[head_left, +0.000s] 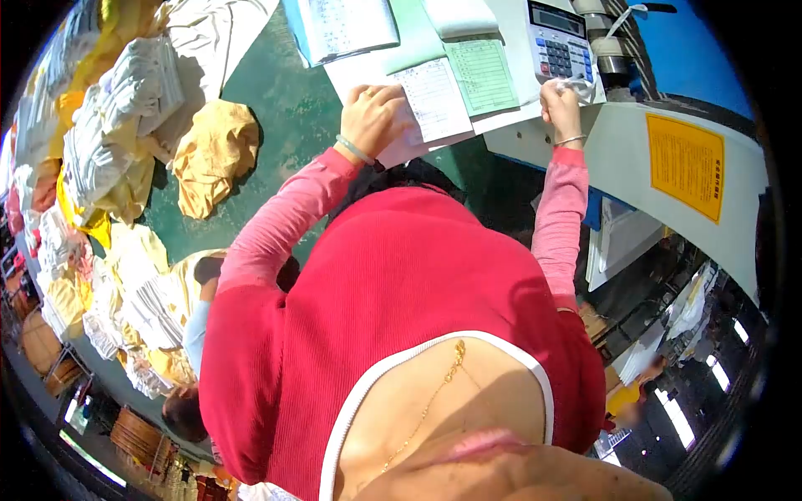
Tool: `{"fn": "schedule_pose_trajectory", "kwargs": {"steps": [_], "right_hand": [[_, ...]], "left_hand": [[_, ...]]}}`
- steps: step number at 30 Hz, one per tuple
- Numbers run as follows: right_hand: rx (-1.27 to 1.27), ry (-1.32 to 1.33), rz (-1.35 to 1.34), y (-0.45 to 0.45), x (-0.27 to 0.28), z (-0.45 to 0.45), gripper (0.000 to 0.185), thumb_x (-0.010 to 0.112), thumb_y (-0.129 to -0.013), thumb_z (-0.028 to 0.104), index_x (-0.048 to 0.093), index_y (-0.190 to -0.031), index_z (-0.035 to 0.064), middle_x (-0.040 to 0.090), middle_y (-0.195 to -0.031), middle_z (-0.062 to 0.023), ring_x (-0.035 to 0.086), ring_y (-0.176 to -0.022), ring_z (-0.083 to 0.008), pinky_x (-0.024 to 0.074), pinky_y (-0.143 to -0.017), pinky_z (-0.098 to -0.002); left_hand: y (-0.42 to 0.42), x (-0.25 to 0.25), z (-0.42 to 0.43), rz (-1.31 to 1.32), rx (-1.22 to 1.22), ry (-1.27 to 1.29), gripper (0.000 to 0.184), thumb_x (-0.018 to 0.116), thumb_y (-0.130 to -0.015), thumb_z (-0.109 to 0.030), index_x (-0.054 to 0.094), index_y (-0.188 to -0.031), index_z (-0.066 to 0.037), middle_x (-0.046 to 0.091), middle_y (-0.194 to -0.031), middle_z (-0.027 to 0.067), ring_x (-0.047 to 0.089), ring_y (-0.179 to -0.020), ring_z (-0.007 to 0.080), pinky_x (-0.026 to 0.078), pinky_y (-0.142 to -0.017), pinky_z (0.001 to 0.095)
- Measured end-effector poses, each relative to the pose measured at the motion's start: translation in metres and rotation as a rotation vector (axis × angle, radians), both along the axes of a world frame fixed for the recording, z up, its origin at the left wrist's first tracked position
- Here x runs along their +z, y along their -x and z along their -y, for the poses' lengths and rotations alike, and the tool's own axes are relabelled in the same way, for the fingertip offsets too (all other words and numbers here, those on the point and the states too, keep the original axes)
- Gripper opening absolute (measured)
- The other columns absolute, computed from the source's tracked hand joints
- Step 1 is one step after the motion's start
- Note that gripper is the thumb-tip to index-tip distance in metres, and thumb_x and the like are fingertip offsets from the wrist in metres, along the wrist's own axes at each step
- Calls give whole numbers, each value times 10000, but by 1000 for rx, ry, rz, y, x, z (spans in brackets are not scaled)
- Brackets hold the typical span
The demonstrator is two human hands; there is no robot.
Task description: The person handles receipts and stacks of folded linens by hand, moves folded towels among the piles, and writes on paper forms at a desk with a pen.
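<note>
My left hand (373,121), a green bangle at its wrist, rests with curled fingers at the left edge of a white written sheet (433,98); its palm is hidden. Beside that sheet lies a green form (483,73) with handwritten rows. My right hand (561,108) is closed on a crumpled white piece (576,84), just below a calculator (560,46) with a grey display. A clear-covered stack of papers (347,27) lies at the top, left of the forms.
Piled white and yellow cloth (125,108) covers the left side, with an orange-yellow cloth (215,154) on the green table (284,108). A pale machine panel (618,138) bears an orange label (685,167) at right. Another person's sleeve (195,334) shows at lower left.
</note>
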State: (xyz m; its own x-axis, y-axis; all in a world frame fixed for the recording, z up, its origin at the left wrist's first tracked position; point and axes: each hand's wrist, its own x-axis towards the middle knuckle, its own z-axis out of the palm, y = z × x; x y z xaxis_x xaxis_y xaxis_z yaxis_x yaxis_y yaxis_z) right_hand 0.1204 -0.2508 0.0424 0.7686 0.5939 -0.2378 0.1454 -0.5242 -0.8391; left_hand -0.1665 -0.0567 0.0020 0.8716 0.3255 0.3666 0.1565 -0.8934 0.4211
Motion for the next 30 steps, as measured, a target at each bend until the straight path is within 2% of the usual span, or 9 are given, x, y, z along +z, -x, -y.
{"fn": "schedule_pose_trajectory", "kwargs": {"steps": [4, 8, 11, 13, 14, 15, 21, 27, 30], "right_hand": [[-165, -170, -170, 18, 13, -6, 226, 506, -855, 228, 530, -689, 76, 513, -597, -6, 481, -461, -78, 360, -410, -205], [-146, -276, -249, 33, -8, -3, 232, 473, -896, 226, 544, -769, 45, 557, -676, -29, 548, -517, -97, 445, -463, -214], [-10, -146, -184, 38, -36, 2, 224, 502, -869, 205, 630, -840, 23, 576, -654, -10, 552, -567, -95, 435, -518, -209], [15, -64, 80, 63, -40, -9, 212, 535, -852, 200, 651, -908, 31, 628, -729, -20, 553, -620, -97, 439, -582, -231], [17, 20, 77, 71, -39, -13, 191, 564, -834, 192, 658, -908, 43, 655, -791, -41, 566, -679, -103, 449, -636, -254], [27, -96, 92, 77, -43, -17, 189, 578, -825, 204, 664, -901, 54, 658, -769, -52, 589, -672, -119, 457, -625, -271], [91, 30, 286, 110, -40, -29, 191, 617, -781, 262, 643, -858, 89, 590, -637, -99, 594, -622, -257, 461, -598, -351], [-126, 109, 715, 90, -44, -20, 318, 628, -750, 255, 572, -989, 54, 523, -973, -156, 547, -880, -338, 443, -759, -416], [-224, 276, 654, 55, -48, -11, 367, 618, -757, 316, 586, -1022, 64, 531, -992, -166, 553, -904, -330, 446, -771, -408]], "left_hand": [[-4, -7, -10, -50, -94, -156, 96, 608, -739, -207, 624, -800, -136, 634, -917, -31, 578, -834, 136, 390, -778, 314], [-14, -9, -25, -84, -161, -42, 71, 619, -720, -201, 622, -763, -144, 624, -832, -13, 596, -718, 151, 416, -682, 297], [-19, -3, -42, -83, -57, 587, 120, 613, -756, -138, 664, -832, -62, 644, -731, 40, 601, -628, 104, 450, -563, 250], [-26, -5, -62, -178, 28, 1040, 156, 589, -771, -86, 658, -879, 2, 637, -703, 58, 585, -606, 93, 445, -514, 211], [-28, -25, -72, -73, 36, 1244, 132, 579, -776, -63, 643, -856, 19, 616, -680, 44, 580, -568, 94, 415, -478, 187], [-27, -10, -75, -73, 12, 1320, 120, 582, -791, -81, 631, -856, 6, 603, -663, 33, 576, -568, 83, 385, -452, 177], [-30, -10, -81, -105, 57, 1394, 123, 563, -815, -126, 617, -838, -18, 611, -658, 38, 578, -562, 78, 372, -461, 167], [-28, -13, -79, -92, 60, 1408, 129, 555, -814, -149, 618, -792, -39, 630, -639, 41, 578, -555, 63, 383, -472, 171], [-25, -13, -76, -96, 56, 1388, 120, 545, -816, -134, 617, -802, -39, 631, -638, 36, 576, -555, 60, 390, -480, 174]]}}
